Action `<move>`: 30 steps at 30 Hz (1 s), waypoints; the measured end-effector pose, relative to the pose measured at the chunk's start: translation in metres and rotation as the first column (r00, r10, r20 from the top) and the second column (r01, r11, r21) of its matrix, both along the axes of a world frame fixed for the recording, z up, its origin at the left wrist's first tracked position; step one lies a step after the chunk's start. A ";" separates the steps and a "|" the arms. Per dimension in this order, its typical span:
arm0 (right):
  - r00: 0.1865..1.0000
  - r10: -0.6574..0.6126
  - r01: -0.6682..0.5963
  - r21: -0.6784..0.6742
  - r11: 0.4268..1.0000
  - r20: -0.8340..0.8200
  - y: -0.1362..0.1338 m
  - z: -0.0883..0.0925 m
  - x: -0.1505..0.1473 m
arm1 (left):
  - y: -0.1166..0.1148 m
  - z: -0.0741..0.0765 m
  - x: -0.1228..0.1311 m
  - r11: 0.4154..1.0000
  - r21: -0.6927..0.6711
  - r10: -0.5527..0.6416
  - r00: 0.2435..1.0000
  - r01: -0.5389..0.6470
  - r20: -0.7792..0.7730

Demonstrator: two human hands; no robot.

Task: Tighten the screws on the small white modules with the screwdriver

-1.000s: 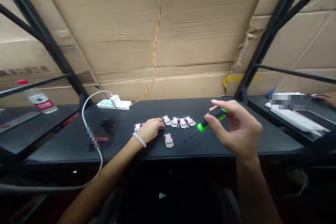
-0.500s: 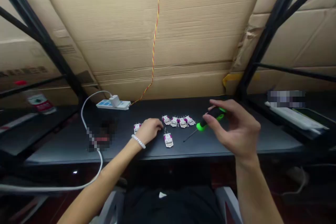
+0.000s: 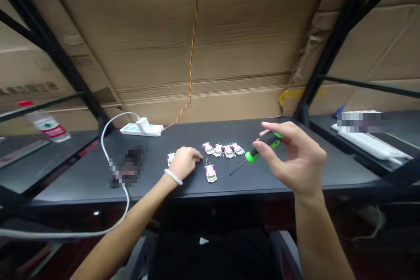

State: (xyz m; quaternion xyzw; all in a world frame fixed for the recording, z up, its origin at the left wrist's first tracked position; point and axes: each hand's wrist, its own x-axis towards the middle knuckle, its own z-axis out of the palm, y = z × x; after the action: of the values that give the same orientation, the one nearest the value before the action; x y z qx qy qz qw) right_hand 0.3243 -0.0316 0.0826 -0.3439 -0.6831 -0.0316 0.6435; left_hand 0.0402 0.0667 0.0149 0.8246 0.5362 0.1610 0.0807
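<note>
One slim-shafted screwdriver [image 3: 252, 156] in curved right fingers [image 3: 285, 129].

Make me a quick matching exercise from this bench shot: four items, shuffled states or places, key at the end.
Items
1. Screwdriver
2. Power strip
3. Beaded bracelet
4. Cluster of four white-and-purple parts

States and places
A. Around the wrist of the left hand
B. On the black tabletop, between the two hands
C. Has a white plug in it
D. Held between thumb and fingers of the right hand

Pairs: 1-D, 2-C, 3-A, 4-B
</note>
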 end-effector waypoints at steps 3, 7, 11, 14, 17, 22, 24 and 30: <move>1.000 0.005 -0.005 -0.001 1.000 -0.001 0.000 0.000 -0.001 | -0.002 0.000 0.002 1.000 0.021 0.009 0.999 -0.008 -0.047; 1.000 -0.001 0.001 -0.003 1.000 0.004 0.000 0.000 -0.001 | -0.004 0.000 0.007 0.999 0.033 0.037 0.993 -0.033 -0.112; 1.000 0.011 -0.011 -0.004 1.000 0.001 0.001 -0.001 -0.002 | -0.008 0.002 0.011 0.997 0.031 0.071 0.987 -0.067 -0.147; 1.000 0.008 -0.008 -0.008 1.000 0.006 0.000 0.000 -0.001 | -0.011 0.002 0.011 0.997 0.046 0.063 0.989 -0.057 -0.136; 1.000 0.000 0.000 -0.011 1.000 0.014 -0.001 0.000 -0.001 | -0.016 0.000 0.007 0.998 0.058 0.035 0.992 -0.028 -0.122; 1.000 0.002 -0.002 -0.011 1.000 0.013 -0.001 0.000 -0.002 | -0.024 -0.005 0.001 0.995 0.094 -0.026 0.995 0.035 -0.096; 1.000 0.004 -0.004 -0.012 1.000 0.010 -0.001 0.000 -0.002 | -0.026 -0.007 -0.001 0.992 0.110 -0.055 0.994 0.065 -0.092; 1.000 0.016 -0.016 -0.019 1.000 0.013 0.000 0.001 -0.004 | -0.027 -0.012 -0.004 0.984 0.126 -0.108 0.987 0.123 -0.122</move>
State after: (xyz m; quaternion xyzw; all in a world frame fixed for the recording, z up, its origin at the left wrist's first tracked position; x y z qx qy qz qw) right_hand 0.3205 -0.0318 0.0837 -0.3441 -0.6904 -0.0223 0.6360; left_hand 0.0360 0.0398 0.0033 0.8658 0.4792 0.1438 0.0040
